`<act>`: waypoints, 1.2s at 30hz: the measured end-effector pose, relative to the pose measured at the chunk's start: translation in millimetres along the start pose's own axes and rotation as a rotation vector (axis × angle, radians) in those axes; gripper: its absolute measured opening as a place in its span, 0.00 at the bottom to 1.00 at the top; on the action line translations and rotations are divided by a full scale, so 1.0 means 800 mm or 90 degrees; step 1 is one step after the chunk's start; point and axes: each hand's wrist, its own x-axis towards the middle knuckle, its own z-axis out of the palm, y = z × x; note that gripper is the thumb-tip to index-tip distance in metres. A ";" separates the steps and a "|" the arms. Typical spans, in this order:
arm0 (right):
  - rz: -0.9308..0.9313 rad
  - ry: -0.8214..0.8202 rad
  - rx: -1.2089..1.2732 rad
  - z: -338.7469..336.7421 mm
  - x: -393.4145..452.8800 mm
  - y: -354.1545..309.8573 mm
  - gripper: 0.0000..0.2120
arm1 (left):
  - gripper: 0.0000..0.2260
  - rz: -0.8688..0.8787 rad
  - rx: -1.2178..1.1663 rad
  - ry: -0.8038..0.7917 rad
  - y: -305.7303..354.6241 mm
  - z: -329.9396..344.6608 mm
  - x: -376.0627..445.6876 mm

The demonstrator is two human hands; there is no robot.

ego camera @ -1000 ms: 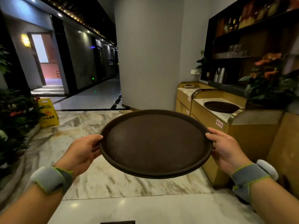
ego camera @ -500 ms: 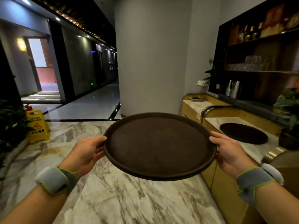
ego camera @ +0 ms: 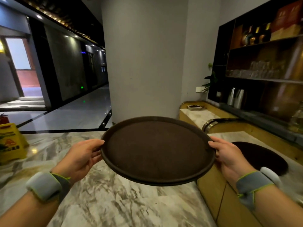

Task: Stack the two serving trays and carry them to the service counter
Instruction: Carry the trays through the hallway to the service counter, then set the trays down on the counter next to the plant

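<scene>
I hold a round dark brown serving tray [ego camera: 157, 149] level in front of me, above the marble floor. My left hand [ego camera: 82, 158] grips its left rim and my right hand [ego camera: 229, 157] grips its right rim. A double edge shows along the tray's near rim, so it may be two trays stacked; I cannot tell for sure. Another dark round tray [ego camera: 264, 157] lies flat on the marble top of the service counter [ego camera: 211, 192] to my right, partly behind my right hand.
A wide grey pillar [ego camera: 144, 56] stands straight ahead. A yellow wet-floor sign [ego camera: 11, 143] is at the left. Dark shelves [ego camera: 262, 59] with bottles and glasses hang above the counter, with metal jugs [ego camera: 236, 96] and a small dish [ego camera: 194, 106] farther back. A corridor opens ahead on the left.
I have walked closer to the counter; the tray lying on it now sits just beside my right hand. The yellow sign has slid toward the left edge. My grip on the tray is unchanged.
</scene>
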 end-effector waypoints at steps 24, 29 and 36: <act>-0.012 0.040 -0.009 0.116 0.453 -0.120 0.18 | 0.08 -0.032 -0.010 -0.072 0.075 0.214 0.479; -0.035 0.117 0.023 0.122 0.553 -0.132 0.18 | 0.06 -0.038 0.008 -0.159 0.098 0.295 0.615; -0.088 0.235 0.058 0.051 0.642 -0.165 0.14 | 0.05 -0.046 0.037 -0.277 0.066 0.454 0.735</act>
